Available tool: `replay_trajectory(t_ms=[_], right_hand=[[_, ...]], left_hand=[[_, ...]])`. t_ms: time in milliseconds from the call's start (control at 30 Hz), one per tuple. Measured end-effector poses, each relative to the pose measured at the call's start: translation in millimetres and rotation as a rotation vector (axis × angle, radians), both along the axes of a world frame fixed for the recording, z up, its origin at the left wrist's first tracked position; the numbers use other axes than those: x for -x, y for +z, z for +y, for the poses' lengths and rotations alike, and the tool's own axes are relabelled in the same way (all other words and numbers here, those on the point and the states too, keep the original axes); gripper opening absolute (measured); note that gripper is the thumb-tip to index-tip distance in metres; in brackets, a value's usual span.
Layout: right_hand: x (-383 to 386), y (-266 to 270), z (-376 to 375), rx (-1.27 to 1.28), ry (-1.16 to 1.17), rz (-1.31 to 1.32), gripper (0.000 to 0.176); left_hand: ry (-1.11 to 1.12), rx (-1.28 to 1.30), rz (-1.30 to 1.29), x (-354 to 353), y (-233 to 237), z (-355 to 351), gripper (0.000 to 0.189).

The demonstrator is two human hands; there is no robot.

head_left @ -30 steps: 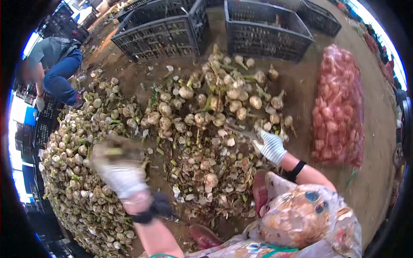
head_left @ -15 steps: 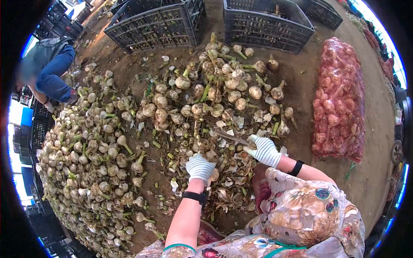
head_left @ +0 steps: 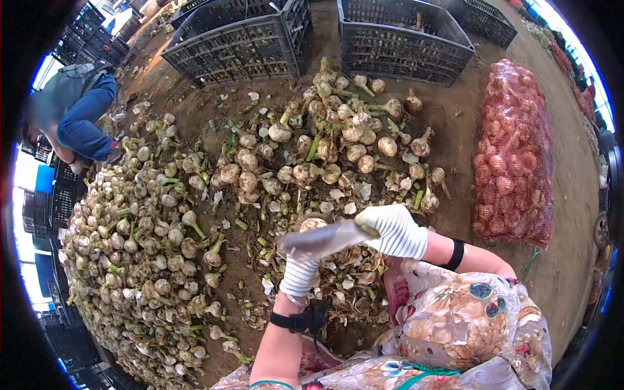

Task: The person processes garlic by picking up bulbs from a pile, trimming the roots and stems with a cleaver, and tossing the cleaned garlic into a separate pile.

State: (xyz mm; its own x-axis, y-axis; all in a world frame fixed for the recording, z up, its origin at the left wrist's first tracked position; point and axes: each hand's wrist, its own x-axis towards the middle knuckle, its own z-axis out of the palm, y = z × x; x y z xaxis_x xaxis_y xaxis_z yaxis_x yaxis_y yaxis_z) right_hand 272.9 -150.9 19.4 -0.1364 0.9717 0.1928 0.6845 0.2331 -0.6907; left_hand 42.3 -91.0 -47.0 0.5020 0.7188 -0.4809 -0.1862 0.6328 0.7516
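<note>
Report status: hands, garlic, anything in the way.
Left hand grips pale round garlic bulb. Right hand grips grey metal knife, blade across bulb. Loose garlic trimmings beneath, nothing between.

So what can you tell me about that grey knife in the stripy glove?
The grey metal knife has a long, flat, dull blade, blurred here. Its handle is hidden inside the right hand, gloved in white striped knit, which grips it. The blade lies nearly level, pointing to the person's left, across a pale garlic bulb that the gloved left hand holds up. Whether the edge touches the bulb cannot be told.
</note>
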Motion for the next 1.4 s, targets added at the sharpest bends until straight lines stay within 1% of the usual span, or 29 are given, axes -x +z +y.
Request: replay_trajectory(t_ms=[67,100,167,267,300,333,367,400,467,533,567,600,633,667,733,767,800,867,933,967,1033,1067,1100,1167,1233,1267,1300,1333,1400], right_hand=[[10.7,26.0,10.1,-0.036,0.093,-0.057,0.018],[9.0,24.5,9.3,0.062,0.128,-0.154,0.013],[8.5,21.6,9.1,0.061,0.137,-0.195,0.012],[12.2,27.3,6.9,0.113,0.17,-0.249,0.012],[12.4,28.1,6.3,0.105,0.173,-0.251,0.012],[11.9,28.0,5.1,0.1,0.176,-0.253,0.013],[7.7,11.7,4.0,0.043,0.128,-0.112,0.011],[-2.1,-16.2,0.5,0.078,-0.003,-0.103,0.011],[-43.0,-48.6,-2.8,0.452,-0.2,-0.391,0.012],[-53.3,-44.0,-16.4,0.367,-0.215,-0.368,0.016],[-52.1,-50.3,-17.4,0.419,-0.257,-0.39,0.019],[-44.2,-46.4,-16.1,0.264,-0.274,-0.189,0.017],[-34.5,-34.9,-13.2,0.18,-0.242,-0.143,0.015],[-25.4,-26.5,-12.2,0.095,-0.21,-0.1,0.014],[-13.4,-18.8,-5.1,-0.062,-0.05,-0.063,0.012],[-3.7,-1.7,-5.4,-0.087,0.009,0.077,0.011],[0.8,4.2,-4.5,-0.122,0.058,-0.034,0.011],[7.1,23.4,-5.8,0.004,0.202,-0.081,0.011],[13.2,15.1,-6.1,-0.031,0.167,-0.205,0.011],[14.2,6.7,-4.6,-0.059,0.133,-0.245,0.011],[14.4,-4.5,3.6,-0.076,0.066,-0.279,0.009],[13.7,-7.1,5.0,-0.054,0.066,-0.306,0.008],[13.8,-9.3,5.3,-0.091,0.056,-0.288,0.008],[13.8,-14.8,7.0,-0.108,0.048,-0.277,0.011],[10.7,-20.3,7.4,-0.058,0.049,-0.3,0.013],[7.2,-20.5,8.9,0.042,0.037,-0.185,0.012],[0.2,-34.9,7.0,0.237,-0.14,-0.207,0.014],[-11.6,-50.4,4.5,0.426,-0.312,-0.236,0.017],[-36.7,-59.2,-12.5,0.425,-0.383,-0.352,0.024]], left_hand=[[-0.056,0.004,-0.066,11.9,-16.3,-7.7,0.046],[-0.064,0.018,-0.089,18.7,-22.5,-11.3,0.044],[-0.055,0.108,-0.116,33.9,-33.2,-16.0,0.044],[-0.134,0.194,-0.557,34.1,-33.4,-16.0,0.046],[-0.203,-0.019,-0.278,32.0,-15.8,-18.7,0.046],[-0.271,-0.243,-0.156,23.0,-18.9,-18.8,0.043],[-0.318,-0.463,-0.022,13.8,-22.2,-18.9,0.04],[-0.194,-0.229,-0.119,10.4,-16.0,-16.5,0.037],[0.051,0.213,-0.326,-2.8,1.5,-0.5,0.031],[0.099,0.145,-0.194,-4.9,6.9,9.5,0.038],[0.055,0.022,-0.136,0.7,4.1,15.7,0.033],[0.005,-0.109,-0.086,2.6,-2.6,23.1,0.029],[0.037,-0.14,-0.048,0.9,-6.6,25.1,0.029],[-0.048,-0.291,0.122,-1.8,-8.2,25.3,0.032],[0.13,0.074,-0.094,-13.0,-8.2,19.6,0.026],[0.158,0.269,-0.417,-12.4,0.2,19.5,0.038],[0.169,0.314,-0.458,-16.2,14.3,22.6,0.04],[0.192,0.347,-0.386,-21.1,39.7,22.6,0.044],[0.187,0.375,-0.425,-23.2,46.0,23.2,0.05],[0.179,0.43,-0.459,-21.4,33.5,18.6,0.049],[0.122,0.591,-0.668,-15.2,-39.6,7.2,0.049],[0.081,0.79,-0.897,-10.6,-92.7,-0.2,0.05],[-0.008,1.119,-1.154,-3.1,-149.7,-3.5,0.051],[0.1,0.588,-0.675,-22.0,-70.2,-9.4,0.044],[0.065,0.168,-0.345,-30.9,-5.8,-5.6,0.04],[0.054,-0.095,-0.201,-32.7,26.0,0.1,0.039],[0.074,-0.393,-0.032,-28.3,60.8,13.8,0.039],[0.176,-0.639,0.085,-15.6,96.3,36.3,0.039],[0.477,-0.524,0.119,46.7,149.4,93.4,0.043]])
